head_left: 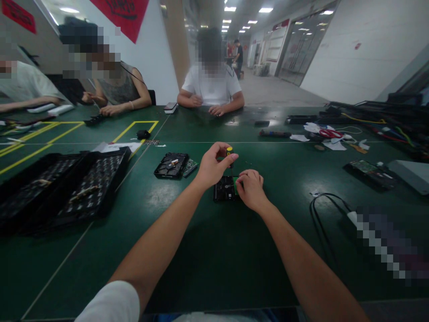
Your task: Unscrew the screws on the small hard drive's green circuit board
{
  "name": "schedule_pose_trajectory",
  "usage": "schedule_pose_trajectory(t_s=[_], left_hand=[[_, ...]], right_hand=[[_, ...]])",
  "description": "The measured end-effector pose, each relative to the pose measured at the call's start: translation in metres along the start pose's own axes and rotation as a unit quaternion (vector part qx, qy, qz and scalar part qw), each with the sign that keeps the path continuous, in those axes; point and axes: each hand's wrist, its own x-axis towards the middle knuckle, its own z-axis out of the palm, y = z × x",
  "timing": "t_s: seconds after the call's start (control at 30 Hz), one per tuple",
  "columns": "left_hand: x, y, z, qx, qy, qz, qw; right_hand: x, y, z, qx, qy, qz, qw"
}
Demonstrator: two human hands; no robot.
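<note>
On the green table in front of me lies a black hard drive (224, 191), with a strip of green circuit board (236, 182) on its right side. My left hand (216, 164) is closed round the yellow-topped handle of a screwdriver (229, 152), which stands upright with its shaft pointing down at the drive. The screwdriver's tip is too small to make out. My right hand (251, 187) has its fingers bent and closed on the drive's right side, over the board. Left of my hands lies a second black drive (171, 165), beside a loose circuit board (190, 167).
A black tray-like case (110, 179) stands open at left. Cables (330, 197), another drive (370, 174) and a grey box (410, 174) lie at right. Across the table sits a person in a white shirt (211, 85); others sit at far left.
</note>
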Motion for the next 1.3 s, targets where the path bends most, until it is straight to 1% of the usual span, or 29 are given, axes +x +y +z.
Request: schedule_pose_trajectory(t_s=[0.47,0.67,0.77,0.87,0.93,1.0,1.1,1.2,1.3], left_hand=[[0.0,0.0,0.0,0.01,0.0,-0.009,1.0],[0.0,0.001,0.001,0.006,0.0,-0.009,1.0],[-0.001,0.001,0.001,0.001,-0.001,-0.013,1.0],[-0.002,0.003,0.004,-0.019,-0.006,-0.009,1.0],[-0.004,0.005,0.009,-0.038,-0.017,-0.002,0.999],[-0.007,0.009,0.017,-0.057,-0.041,0.0,0.997],[-0.014,0.015,0.029,-0.074,-0.079,0.01,0.994],[-0.02,0.02,0.037,-0.078,-0.093,0.023,0.992],[-0.02,0.017,0.037,-0.041,-0.101,0.022,0.994]], right_hand=[[0.0,0.001,0.0,0.006,0.0,-0.002,1.0],[0.0,0.0,-0.001,0.013,0.017,-0.002,1.0],[0.0,0.003,-0.006,0.029,0.053,0.002,0.998],[0.0,0.007,-0.017,0.064,0.131,0.018,0.989],[-0.001,0.007,-0.023,0.1,0.174,0.013,0.98],[-0.002,0.005,-0.028,0.135,0.185,-0.012,0.973],[-0.004,-0.001,-0.029,0.147,0.19,-0.032,0.97],[-0.007,0.0,-0.03,0.142,0.207,-0.02,0.968],[-0.008,0.012,-0.031,0.13,0.199,-0.005,0.971]])
